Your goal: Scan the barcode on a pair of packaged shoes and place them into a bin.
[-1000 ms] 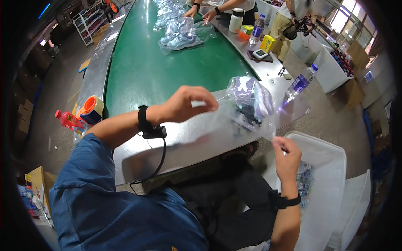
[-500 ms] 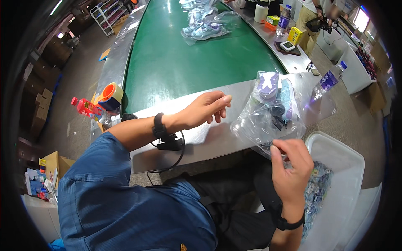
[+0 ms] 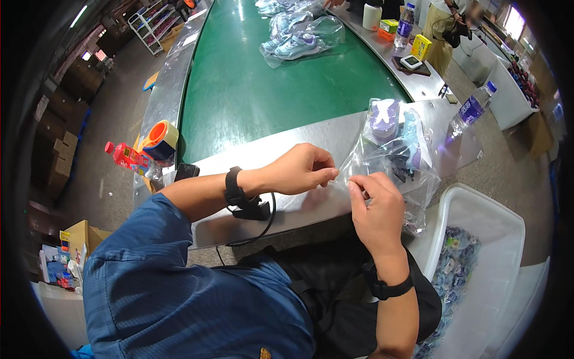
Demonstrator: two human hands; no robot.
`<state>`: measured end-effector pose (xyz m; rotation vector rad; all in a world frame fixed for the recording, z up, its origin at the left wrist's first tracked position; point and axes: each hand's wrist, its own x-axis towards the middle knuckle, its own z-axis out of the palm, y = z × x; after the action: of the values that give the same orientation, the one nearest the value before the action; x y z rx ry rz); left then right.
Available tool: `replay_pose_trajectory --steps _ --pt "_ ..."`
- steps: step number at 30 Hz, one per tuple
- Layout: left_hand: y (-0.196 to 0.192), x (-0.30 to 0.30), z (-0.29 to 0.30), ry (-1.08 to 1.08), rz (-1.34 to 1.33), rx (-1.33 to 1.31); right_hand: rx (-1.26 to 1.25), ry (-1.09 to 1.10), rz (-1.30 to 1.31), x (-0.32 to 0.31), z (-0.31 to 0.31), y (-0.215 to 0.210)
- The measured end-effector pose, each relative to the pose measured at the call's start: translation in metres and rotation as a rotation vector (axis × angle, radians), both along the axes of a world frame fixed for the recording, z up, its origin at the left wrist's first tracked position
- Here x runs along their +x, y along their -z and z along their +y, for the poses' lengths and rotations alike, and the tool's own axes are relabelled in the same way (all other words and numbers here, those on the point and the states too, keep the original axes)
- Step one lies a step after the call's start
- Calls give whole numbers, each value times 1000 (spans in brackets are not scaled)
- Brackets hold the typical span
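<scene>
A clear plastic bag [image 3: 366,155] lies on the metal tabletop with a pair of shoes inside. One shoe [image 3: 384,118] turns its purple and white sole up; the light blue shoe [image 3: 411,139] lies to its right. Small dark pieces show beneath the film, too unclear to name. My left hand [image 3: 304,169] is closed in a pinch at the left corner of the bag's near edge. Close by, my right hand [image 3: 379,209] pinches the same edge between thumb and fingers. Part of the bag droops past the table edge, behind my right hand.
Bagged shoes [image 3: 292,45] rest on the green conveyor belt [image 3: 251,90] ahead. A water bottle [image 3: 469,110] stands right of the bag. Tape rolls [image 3: 160,140] and a red-capped bottle [image 3: 127,157] are at left. A white bin [image 3: 496,239] of small packets sits at my right.
My right hand has moved up and left, carrying the bag's edge with it. My left hand has come slightly right and down, and its fingers have closed on the bag's corner.
</scene>
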<state>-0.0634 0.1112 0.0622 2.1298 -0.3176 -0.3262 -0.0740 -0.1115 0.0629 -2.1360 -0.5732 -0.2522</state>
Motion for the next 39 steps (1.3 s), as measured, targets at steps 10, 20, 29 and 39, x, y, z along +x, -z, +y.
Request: replay_pose_trajectory --steps 10,20,29,39 --pt "32 -32 -15 -324 212 -783 17 3 71 -5 18 16" --pt "35 -42 -18 -274 236 -855 93 14 -23 -6 22 14" --pt "28 -41 -13 -242 345 -901 -48 93 -191 -14 25 14" --pt "15 -14 -13 -208 548 -753 -60 52 -270 -19 28 17"
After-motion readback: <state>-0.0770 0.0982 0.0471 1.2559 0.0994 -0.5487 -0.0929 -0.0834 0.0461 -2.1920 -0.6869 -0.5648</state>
